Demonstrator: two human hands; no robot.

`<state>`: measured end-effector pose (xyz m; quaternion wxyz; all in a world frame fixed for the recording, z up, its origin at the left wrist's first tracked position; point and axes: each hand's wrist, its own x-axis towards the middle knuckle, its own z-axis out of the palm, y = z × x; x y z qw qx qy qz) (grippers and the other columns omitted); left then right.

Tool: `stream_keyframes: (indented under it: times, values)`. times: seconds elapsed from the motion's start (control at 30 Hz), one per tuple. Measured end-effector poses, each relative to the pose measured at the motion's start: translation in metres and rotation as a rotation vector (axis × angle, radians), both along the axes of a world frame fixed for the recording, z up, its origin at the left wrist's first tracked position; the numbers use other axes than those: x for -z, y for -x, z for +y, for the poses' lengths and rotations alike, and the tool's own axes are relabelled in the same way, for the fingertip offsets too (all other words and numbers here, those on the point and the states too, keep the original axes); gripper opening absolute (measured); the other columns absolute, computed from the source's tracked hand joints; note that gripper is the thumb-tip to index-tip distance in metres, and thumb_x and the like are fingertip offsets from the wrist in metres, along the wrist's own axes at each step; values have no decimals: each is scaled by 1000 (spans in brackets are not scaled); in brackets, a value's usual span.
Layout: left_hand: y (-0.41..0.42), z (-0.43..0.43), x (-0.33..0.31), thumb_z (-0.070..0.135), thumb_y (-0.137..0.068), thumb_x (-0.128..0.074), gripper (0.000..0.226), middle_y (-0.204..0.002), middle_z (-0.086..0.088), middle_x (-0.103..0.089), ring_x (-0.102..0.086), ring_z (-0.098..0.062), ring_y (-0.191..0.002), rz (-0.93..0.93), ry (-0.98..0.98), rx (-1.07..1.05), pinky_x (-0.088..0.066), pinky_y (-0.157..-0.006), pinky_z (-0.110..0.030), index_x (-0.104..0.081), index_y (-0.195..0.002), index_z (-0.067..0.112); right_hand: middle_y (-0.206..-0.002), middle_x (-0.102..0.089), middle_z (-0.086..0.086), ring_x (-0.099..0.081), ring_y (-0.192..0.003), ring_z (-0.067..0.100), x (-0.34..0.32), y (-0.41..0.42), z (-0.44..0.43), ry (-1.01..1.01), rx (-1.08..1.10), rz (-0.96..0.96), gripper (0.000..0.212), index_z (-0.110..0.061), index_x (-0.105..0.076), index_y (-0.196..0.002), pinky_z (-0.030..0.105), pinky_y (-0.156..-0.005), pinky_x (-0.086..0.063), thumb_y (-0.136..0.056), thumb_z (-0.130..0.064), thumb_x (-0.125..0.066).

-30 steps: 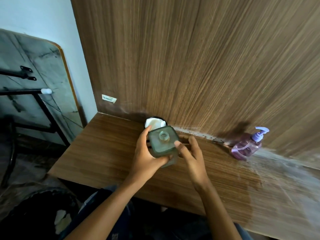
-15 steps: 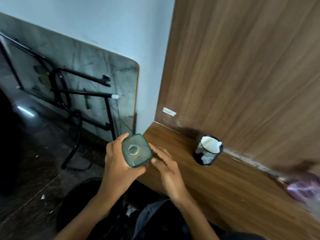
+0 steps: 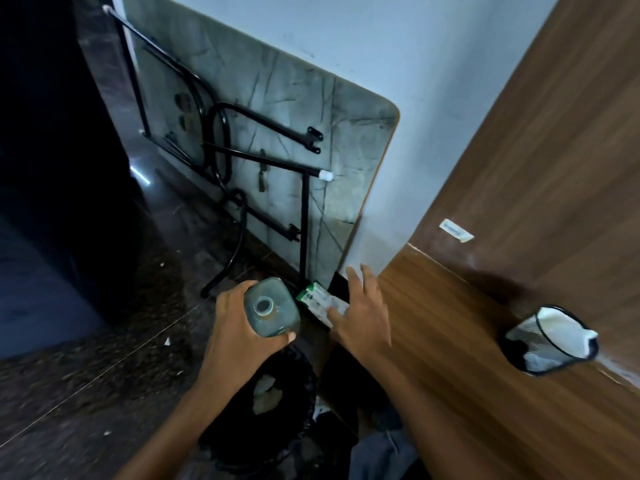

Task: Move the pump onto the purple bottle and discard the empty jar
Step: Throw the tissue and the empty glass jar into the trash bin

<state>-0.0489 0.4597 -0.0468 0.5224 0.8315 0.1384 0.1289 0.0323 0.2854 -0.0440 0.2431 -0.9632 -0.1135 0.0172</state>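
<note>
My left hand (image 3: pixel 231 327) grips the empty greenish square jar (image 3: pixel 272 308) with its round mouth facing up, held off the table's left edge over the floor. Just below it stands a black bin (image 3: pixel 266 407) lined with a dark bag, with some crumpled scraps inside. My right hand (image 3: pixel 363 313) hovers flat with fingers spread at the left edge of the wooden table (image 3: pixel 485 393), holding nothing. The purple bottle and the pump are out of view.
A black mesh cup (image 3: pixel 550 344) with white paper stands on the table near the wood-panel wall. A green-and-white carton (image 3: pixel 317 301) lies on the floor by the table edge. A folded table (image 3: pixel 277 150) with black legs leans against the white wall.
My view has swung left, away from the purple bottle. My left hand has carried the jar off the table and out over the bin, and my right hand has let go of it.
</note>
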Motion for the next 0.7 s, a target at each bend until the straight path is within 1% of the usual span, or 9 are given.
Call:
stream_keyframes:
  times: [0.07, 0.13, 0.2, 0.23, 0.27, 0.33, 0.47, 0.57, 0.7]
  values:
    - [2, 10, 21, 23, -50, -88, 83, -120, -2, -44, -52, -11, -101, 48, 52, -42, -46, -75, -22, -43, -119, 22, -160, -7, 3, -9, -147, 24, 16, -17, 2, 177, -74, -27, 74, -23, -17, -148, 45, -116, -13, -87, -47, -50]
    - [1, 17, 48, 20, -49, -88, 82, -117, -4, -47, -53, -15, -102, 107, 74, -34, -46, -76, -24, -44, -118, 19, -160, -10, 2, -6, -148, 23, 33, -33, 7, 309, -195, -38, 68, -24, -19, -148, 49, -117, -6, -90, -52, -41]
    - [-2, 21, 76, 16, -47, -87, 76, -110, -15, -52, -56, -27, -100, 177, 78, -21, -49, -77, -34, -48, -112, 11, -154, -29, 5, -15, -146, 23, 44, -47, 14, 409, -310, 55, 56, -22, -38, -141, 52, -116, -1, -93, -52, -35]
    - [-6, 23, 92, 15, -45, -86, 74, -106, -20, -53, -56, -32, -97, 209, 85, -33, -49, -76, -36, -50, -108, 8, -143, -46, 7, -28, -141, 24, 49, -52, 19, 447, -337, 141, 51, -20, -52, -130, 53, -116, 0, -94, -51, -33]
    - [-8, 23, 105, 15, -43, -86, 73, -104, -21, -53, -56, -34, -96, 232, 86, -50, -48, -75, -36, -50, -106, 7, -127, -60, 8, -43, -129, 25, 52, -54, 22, 495, -343, 193, 49, -17, -62, -115, 52, -115, -3, -95, -50, -32]
    - [-13, 24, 130, 18, -41, -86, 78, -108, -16, -49, -53, -28, -99, 258, 74, -92, -46, -77, -35, -47, -108, 11, -101, -69, 7, -59, -104, 26, 58, -55, 25, 553, -307, 142, 43, -15, -67, -96, 47, -110, -19, -92, -44, -35]
    - [-22, 25, 172, 21, -46, -89, 86, -109, -3, -38, -46, -23, -103, 333, 51, -137, -39, -80, -31, -40, -116, 14, -81, -68, 3, -57, -75, 22, 61, -52, 25, 488, -209, 20, 39, -14, -65, -80, 39, -97, -36, -86, -40, -37]
    - [-27, 26, 202, 33, -45, -89, 92, -108, -3, -36, -41, -26, -108, 441, -31, -186, -35, -87, -33, -40, -120, 12, -76, -66, 3, -54, -71, 21, 63, -50, 28, 434, -158, 3, 39, -13, -64, -78, 37, -91, -38, -85, -41, -38]
    - [-26, 24, 238, 46, -51, -84, 97, -123, -12, -39, -35, -32, -119, 660, -146, -155, -29, -98, -39, -36, -127, 10, -76, -67, 7, -57, -73, 24, 64, -50, 29, 448, -127, -31, 40, -11, -65, -77, 37, -86, -38, -84, -41, -39]
